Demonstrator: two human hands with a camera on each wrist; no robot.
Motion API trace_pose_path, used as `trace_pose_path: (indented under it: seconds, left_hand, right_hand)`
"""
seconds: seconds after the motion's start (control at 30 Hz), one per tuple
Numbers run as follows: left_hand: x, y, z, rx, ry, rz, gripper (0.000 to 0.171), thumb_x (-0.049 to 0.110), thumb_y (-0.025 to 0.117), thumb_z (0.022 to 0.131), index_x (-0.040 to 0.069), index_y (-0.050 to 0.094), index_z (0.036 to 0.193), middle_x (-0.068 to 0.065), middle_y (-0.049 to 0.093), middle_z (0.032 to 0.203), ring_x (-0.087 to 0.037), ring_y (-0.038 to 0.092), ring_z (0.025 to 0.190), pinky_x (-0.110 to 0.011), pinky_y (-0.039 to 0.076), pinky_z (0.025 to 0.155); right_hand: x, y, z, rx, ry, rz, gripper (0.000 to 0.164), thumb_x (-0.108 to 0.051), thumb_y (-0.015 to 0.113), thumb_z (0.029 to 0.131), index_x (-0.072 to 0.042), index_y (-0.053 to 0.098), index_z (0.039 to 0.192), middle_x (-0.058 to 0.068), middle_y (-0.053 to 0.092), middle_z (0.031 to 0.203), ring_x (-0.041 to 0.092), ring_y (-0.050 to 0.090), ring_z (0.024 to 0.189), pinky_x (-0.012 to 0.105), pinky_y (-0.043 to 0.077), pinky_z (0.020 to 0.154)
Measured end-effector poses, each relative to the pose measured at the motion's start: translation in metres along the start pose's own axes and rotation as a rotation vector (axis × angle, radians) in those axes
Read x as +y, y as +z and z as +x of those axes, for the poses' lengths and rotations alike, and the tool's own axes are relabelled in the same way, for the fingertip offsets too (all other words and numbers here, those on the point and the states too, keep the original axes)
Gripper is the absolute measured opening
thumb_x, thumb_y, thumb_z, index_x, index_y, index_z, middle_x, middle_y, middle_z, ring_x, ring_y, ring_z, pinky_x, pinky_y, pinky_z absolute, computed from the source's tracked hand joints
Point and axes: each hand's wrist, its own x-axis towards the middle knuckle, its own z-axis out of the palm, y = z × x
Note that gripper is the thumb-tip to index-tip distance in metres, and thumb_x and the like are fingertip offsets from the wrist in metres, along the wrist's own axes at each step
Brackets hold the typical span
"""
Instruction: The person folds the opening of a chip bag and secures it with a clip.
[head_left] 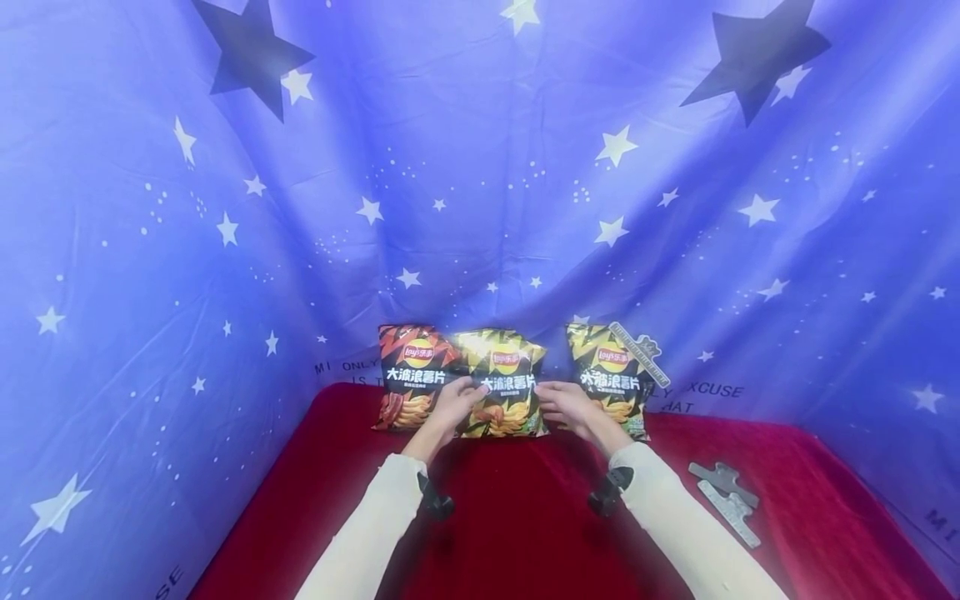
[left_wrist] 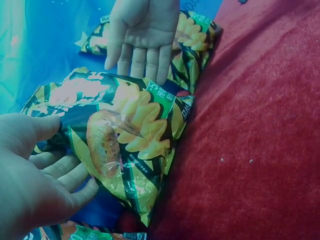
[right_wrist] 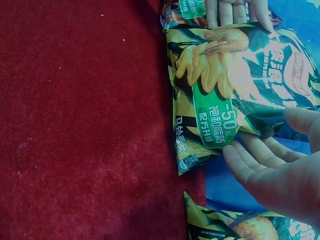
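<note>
Three bags of potato chips stand in a row against the blue cloth. The middle one, a yellow and black chip bag (head_left: 504, 400), is between my two hands. My left hand (head_left: 456, 402) pinches its left edge, thumb at the front and other fingers along the side, as the left wrist view shows. At its right edge, my right hand (head_left: 573, 407) holds the bag between thumb and fingers. A red chip bag (head_left: 408, 375) stands to the left, partly behind my left hand. Another yellow chip bag (head_left: 600, 346) stands on the right, partly behind my right hand.
A silvery clip (head_left: 637, 354) with a crown-like shape lies over the right bag's upper corner. Near the right side of the red tablecloth (head_left: 495, 525) lies a grey metal clip (head_left: 727, 504). Star-printed blue cloth (head_left: 465, 150) hangs behind and on both sides.
</note>
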Motion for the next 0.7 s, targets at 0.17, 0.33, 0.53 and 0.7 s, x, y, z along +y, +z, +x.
trace_pose_path:
  seconds: [0.17,0.33,0.53,0.7]
  left_hand:
    - [0.006,0.001,-0.005,-0.003,0.003,0.015,0.069,0.031,0.066,0.099,-0.004,0.039,0.152,-0.029,0.048,0.151,-0.045,0.047,0.141,-0.06,0.034,0.119]
    - [0.013,0.002,-0.011,-0.014,0.04,0.02,0.068,0.03,0.066,0.099,-0.005,0.039,0.151,-0.03,0.048,0.151,-0.044,0.047,0.141,-0.056,0.038,0.118]
    - [0.02,-0.001,-0.021,-0.054,0.083,-0.021,0.066,0.026,0.067,0.099,-0.006,0.041,0.15,-0.031,0.049,0.149,-0.044,0.052,0.137,-0.052,0.045,0.113]
    - [0.024,-0.003,-0.029,-0.092,0.12,-0.036,0.067,0.024,0.068,0.099,-0.008,0.039,0.15,-0.034,0.047,0.148,-0.044,0.053,0.136,-0.049,0.05,0.109]
  right_hand:
    - [-0.005,-0.003,-0.008,0.001,-0.031,-0.001,0.058,-0.02,0.052,0.106,0.012,0.033,0.15,0.038,0.038,0.152,0.053,0.044,0.139,0.058,0.038,0.117]
    - [-0.01,-0.009,-0.016,-0.002,-0.088,0.013,0.056,-0.016,0.051,0.106,0.016,0.033,0.148,0.039,0.038,0.151,0.053,0.044,0.139,0.055,0.042,0.115]
    - [-0.018,-0.017,-0.033,-0.035,-0.127,0.015,0.057,-0.017,0.05,0.107,0.016,0.031,0.15,0.038,0.037,0.153,0.05,0.045,0.139,0.052,0.042,0.116]
    - [-0.021,-0.022,-0.05,-0.049,-0.143,-0.026,0.058,-0.021,0.053,0.106,0.012,0.035,0.15,0.035,0.042,0.152,0.044,0.053,0.134,0.055,0.039,0.117]
